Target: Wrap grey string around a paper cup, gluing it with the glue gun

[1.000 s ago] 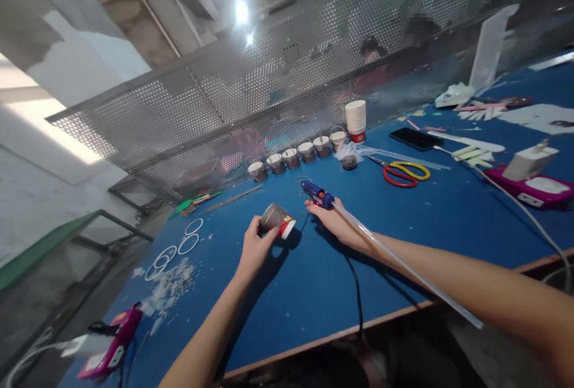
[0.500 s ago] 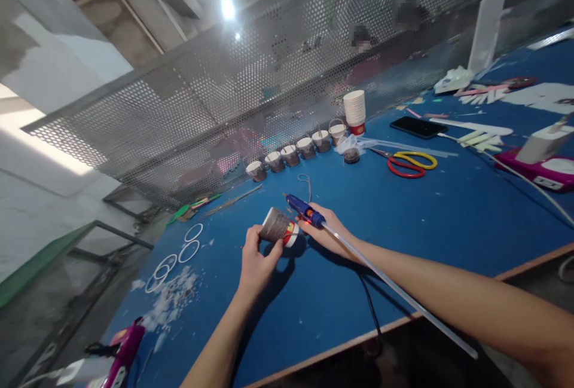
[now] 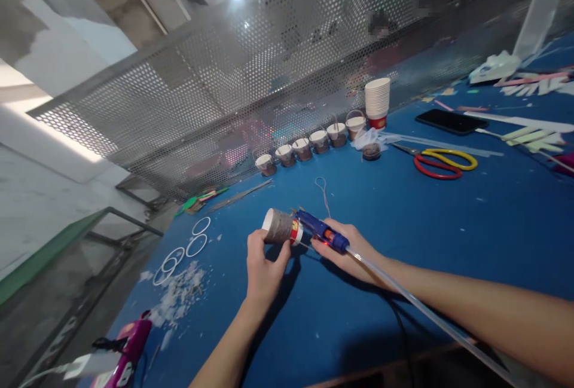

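Note:
My left hand (image 3: pixel 265 262) grips a paper cup (image 3: pixel 280 226) that lies tilted on its side in the air, its open mouth facing left. Grey-brown cord is wound round most of the cup, and a red printed band shows near its base. In my right hand (image 3: pixel 347 244) is a blue glue gun (image 3: pixel 319 226) with a long clear glue stick (image 3: pixel 403 295) trailing from its back. The gun's nozzle is close to the cup's base end; whether they touch I cannot tell. A thin strand runs between the cup and my right fingers.
Several cord-wrapped cups (image 3: pixel 319 141) line the back, beside a stack of paper cups (image 3: pixel 377 101). A ball of cord (image 3: pixel 371 150), scissors (image 3: pixel 442 164) and a phone (image 3: pixel 449 121) lie to the right. White rings (image 3: pixel 196 246), scraps (image 3: pixel 179 295) and a magenta power strip (image 3: pixel 132 346) are at left.
My right hand has drawn a little away from the cup, and a strand now shows between them. The glue gun's nozzle has shifted toward the cup's base end. The view has turned slightly.

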A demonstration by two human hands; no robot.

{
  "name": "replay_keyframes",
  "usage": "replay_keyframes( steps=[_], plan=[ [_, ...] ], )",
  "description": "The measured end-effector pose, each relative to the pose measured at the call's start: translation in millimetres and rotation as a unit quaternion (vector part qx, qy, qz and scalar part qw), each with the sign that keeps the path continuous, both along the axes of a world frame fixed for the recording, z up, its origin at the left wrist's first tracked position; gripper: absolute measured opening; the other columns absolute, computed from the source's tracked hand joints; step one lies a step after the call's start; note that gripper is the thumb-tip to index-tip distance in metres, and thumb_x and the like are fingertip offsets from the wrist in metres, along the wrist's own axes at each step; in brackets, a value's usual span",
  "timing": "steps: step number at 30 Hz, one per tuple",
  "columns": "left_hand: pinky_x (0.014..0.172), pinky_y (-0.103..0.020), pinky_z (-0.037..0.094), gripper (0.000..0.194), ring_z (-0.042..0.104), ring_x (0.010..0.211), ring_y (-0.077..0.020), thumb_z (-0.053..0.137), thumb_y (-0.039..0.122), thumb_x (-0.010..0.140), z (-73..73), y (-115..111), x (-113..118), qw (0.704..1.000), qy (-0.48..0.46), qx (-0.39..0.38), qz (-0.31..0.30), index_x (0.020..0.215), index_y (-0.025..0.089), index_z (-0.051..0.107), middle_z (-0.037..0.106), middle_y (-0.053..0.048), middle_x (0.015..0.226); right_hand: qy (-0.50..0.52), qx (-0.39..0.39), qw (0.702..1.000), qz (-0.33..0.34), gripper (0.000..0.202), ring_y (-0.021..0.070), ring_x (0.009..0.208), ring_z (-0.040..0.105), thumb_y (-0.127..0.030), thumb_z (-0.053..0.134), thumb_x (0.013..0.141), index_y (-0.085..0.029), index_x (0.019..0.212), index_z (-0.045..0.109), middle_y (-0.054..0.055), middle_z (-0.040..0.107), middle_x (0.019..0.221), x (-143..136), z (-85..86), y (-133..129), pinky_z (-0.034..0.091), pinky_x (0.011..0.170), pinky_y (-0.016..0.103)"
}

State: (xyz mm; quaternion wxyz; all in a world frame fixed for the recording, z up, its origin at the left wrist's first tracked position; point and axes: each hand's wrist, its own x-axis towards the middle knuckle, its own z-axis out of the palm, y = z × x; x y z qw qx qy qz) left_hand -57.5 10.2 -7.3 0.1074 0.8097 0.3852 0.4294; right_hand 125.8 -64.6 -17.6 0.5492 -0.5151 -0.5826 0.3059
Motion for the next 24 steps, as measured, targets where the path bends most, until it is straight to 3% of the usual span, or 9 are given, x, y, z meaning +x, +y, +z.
replay_keyframes(
  steps=[11, 17, 24],
  plan=[
    [0.071, -0.032, 0.044, 0.011, 0.053, 0.077, -0.0186, 0.062, 0.028, 0.081, 1.2, 8.0, -5.3, 1.000, -0.019, -0.014, 0.019, 0.085, 0.021, 0.055, 0.056, -0.002, 0.082, -0.040, -0.032, 0.998, 0.045, 0.006, 0.0112, 0.054, 0.045, -0.025, 0.051, 0.077, -0.019, 0.074, 0.052, -0.001, 0.054, 0.063, -3.7, 0.9, -7.2, 0.035, 0.054, 0.024],
    [0.071, -0.032, 0.044, 0.011, 0.053, 0.079, -0.0190, 0.062, 0.028, 0.081, -2.3, 10.6, -7.2, 0.999, -0.020, -0.018, 0.022, 0.087, 0.021, 0.055, 0.056, -0.002, 0.084, -0.036, -0.067, 0.995, 0.058, 0.014, 0.0102, 0.050, 0.039, -0.030, 0.050, 0.078, -0.019, 0.070, 0.051, -0.003, 0.047, 0.058, -4.5, 5.6, -7.5, 0.033, 0.050, 0.024],
    [0.070, -0.032, 0.044, 0.010, 0.053, 0.077, -0.0189, 0.062, 0.027, 0.081, 1.7, 7.8, -5.3, 1.000, -0.016, -0.008, 0.019, 0.085, 0.021, 0.055, 0.056, -0.002, 0.082, -0.059, -0.056, 0.995, 0.055, 0.016, 0.0109, 0.051, 0.042, -0.030, 0.050, 0.080, -0.019, 0.069, 0.052, -0.002, 0.051, 0.059, -5.9, 8.2, -9.3, 0.034, 0.052, 0.024]
  ],
)
